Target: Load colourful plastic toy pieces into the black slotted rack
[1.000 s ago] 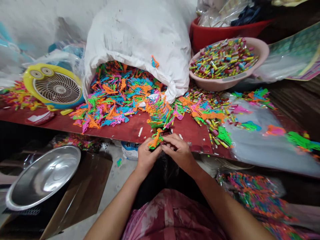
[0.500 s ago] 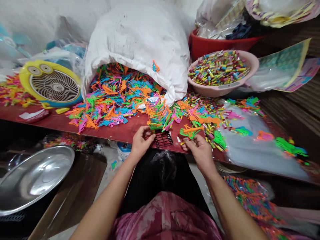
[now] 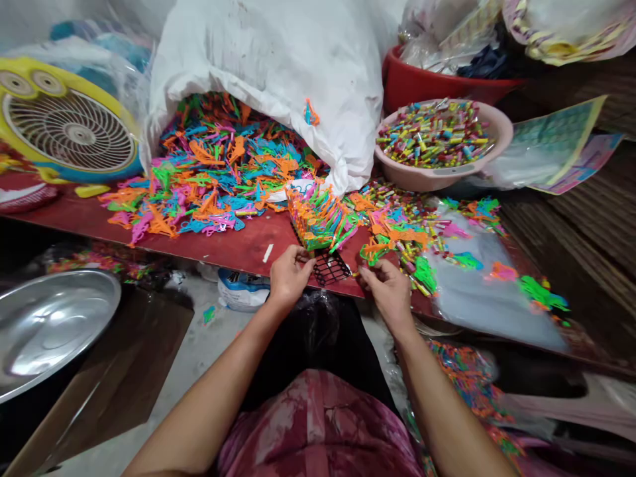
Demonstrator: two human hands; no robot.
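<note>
A black plastic grid rack [image 3: 330, 268] lies near the red table's front edge, its far part filled with a row of small toy-gun-shaped plastic pieces [image 3: 320, 218] in orange, green and pink. At its left edge, my left hand [image 3: 291, 279] pinches the rack between thumb and fingers. To the right of the rack, my right hand [image 3: 390, 291] is closed with a small yellow tube at its fingertips, pointing toward the grid. Just beyond the right fingers lie loose green and orange pieces [image 3: 376, 250].
A white sack [image 3: 278, 59] spills a heap of coloured plastic pieces [image 3: 213, 179]. Behind right stands a pink bowl [image 3: 503, 136] of small tubes. A yellow fan [image 3: 74, 126] is at left, clear plastic bags [image 3: 491, 291] at right, a metal basin [image 3: 54, 318] at lower left.
My view has shifted, so the fan and heap sit further left. My right hand has come closer to the grid with the small tube. The left hand stays at the rack's edge.
</note>
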